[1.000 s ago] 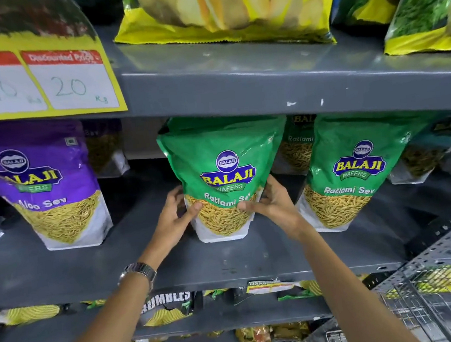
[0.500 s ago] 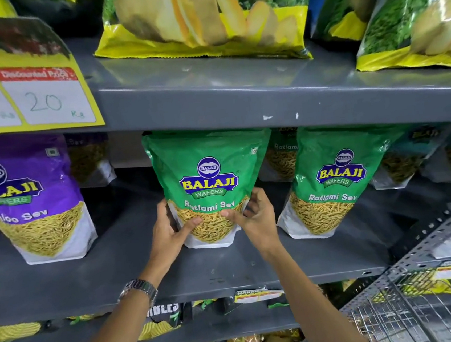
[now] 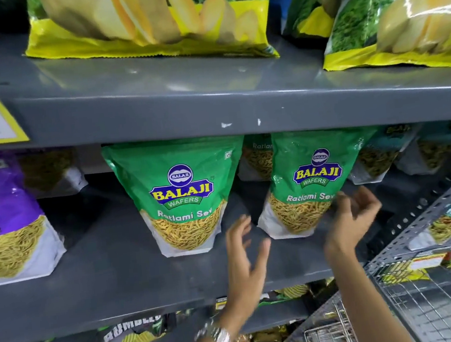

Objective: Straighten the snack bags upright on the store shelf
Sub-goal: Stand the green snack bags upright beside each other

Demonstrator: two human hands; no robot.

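The fingers of the right hand are loosely curled and spread at the lower right corner of the right-hand green foil Ratlami Sev pouch; motion blur hides whether they touch it, but they pinch nothing. The left hand hangs spread and empty over bare grey metal shelf, in the narrow gap between that pouch and the left-hand green foil Ratlami Sev pouch.

Both pouches stand on their white bases, set back from the shelf's front lip, their tops right under the edge of the upper grey shelf. A wider bare stretch separates the left pouch from the purple foil sev pouch. A perforated grey upright slants across at the right, closing off that side.
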